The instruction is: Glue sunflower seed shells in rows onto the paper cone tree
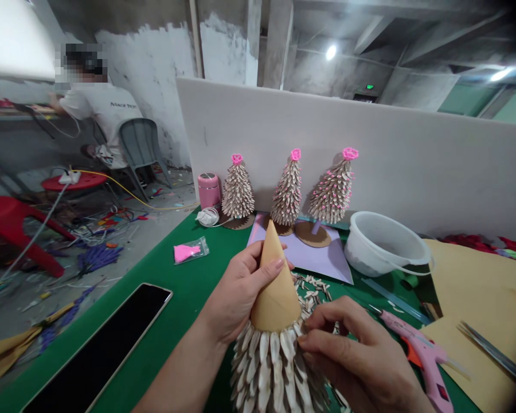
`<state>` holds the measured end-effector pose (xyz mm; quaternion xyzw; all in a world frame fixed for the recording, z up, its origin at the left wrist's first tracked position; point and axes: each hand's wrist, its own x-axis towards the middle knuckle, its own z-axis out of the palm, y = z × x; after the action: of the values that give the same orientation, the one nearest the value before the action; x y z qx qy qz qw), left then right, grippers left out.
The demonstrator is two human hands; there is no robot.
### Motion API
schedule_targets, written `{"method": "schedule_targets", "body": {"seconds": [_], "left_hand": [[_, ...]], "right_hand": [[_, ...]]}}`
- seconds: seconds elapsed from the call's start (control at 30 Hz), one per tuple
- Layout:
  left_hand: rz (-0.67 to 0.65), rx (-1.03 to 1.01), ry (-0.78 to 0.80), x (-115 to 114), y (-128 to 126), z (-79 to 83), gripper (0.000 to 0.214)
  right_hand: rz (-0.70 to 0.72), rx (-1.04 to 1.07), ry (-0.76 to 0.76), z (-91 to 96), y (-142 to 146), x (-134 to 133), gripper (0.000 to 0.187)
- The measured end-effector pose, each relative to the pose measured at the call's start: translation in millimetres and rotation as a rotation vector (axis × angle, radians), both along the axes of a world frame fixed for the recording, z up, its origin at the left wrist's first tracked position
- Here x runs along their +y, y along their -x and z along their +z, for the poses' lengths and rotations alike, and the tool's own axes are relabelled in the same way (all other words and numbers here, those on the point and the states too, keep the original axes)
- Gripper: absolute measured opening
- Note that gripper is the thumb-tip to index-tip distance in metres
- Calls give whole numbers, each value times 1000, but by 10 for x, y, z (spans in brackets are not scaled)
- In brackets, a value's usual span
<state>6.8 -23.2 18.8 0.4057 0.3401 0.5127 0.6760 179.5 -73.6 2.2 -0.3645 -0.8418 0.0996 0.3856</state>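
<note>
My left hand point(245, 281) is wrapped round the bare upper part of a tan paper cone point(276, 298), thumb across its front. Rows of pale seed shells point(275, 367) cover the cone's lower part, overlapping like scales. At the right end of the top row, my right hand point(352, 350) pinches with thumb and forefinger; a shell seems to be at the fingertips, partly hidden. Behind the cone lies a loose heap of shells point(313, 289). A pink glue gun point(417, 355) rests to the right of my right hand.
Three shell-covered trees point(238, 192) with pink tops stand at the back, near a pink jar point(209, 191) and a white bucket point(384, 244). A phone point(103, 350) and a pink packet point(191, 250) lie left, tweezers point(492, 350) right. A person point(107, 115) sits at far left.
</note>
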Motion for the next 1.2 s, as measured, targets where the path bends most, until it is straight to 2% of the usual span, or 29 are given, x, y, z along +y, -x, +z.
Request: {"method": "schedule_targets", "body": {"seconds": [0.13,0.27,0.53,0.77,0.87,1.03,1.2], "left_hand": [[-14,-4,5,12,2,-19,22],[-40,-17,9,36,6,-25,23],[-49,-36,21,39,12,-27,24],[-51,-29,25,28,6,-18,24],[-52,-36,15,27,3,-17,23],[-48,-37,19,29,1,-18,23],[-50,-37,21,17,8,-30,23]], "right_hand": [[60,-53,-14,86,-59,6,23],[59,16,7,138,-154,0,32],[38,-50,-47,142,-59,-12,24],[-152,99,270,35,37,15,16],[-166,123,346,45,28,13,17],[-85,107,300,68,11,-31,14],[-92,137,280,81,33,-50,16]]}}
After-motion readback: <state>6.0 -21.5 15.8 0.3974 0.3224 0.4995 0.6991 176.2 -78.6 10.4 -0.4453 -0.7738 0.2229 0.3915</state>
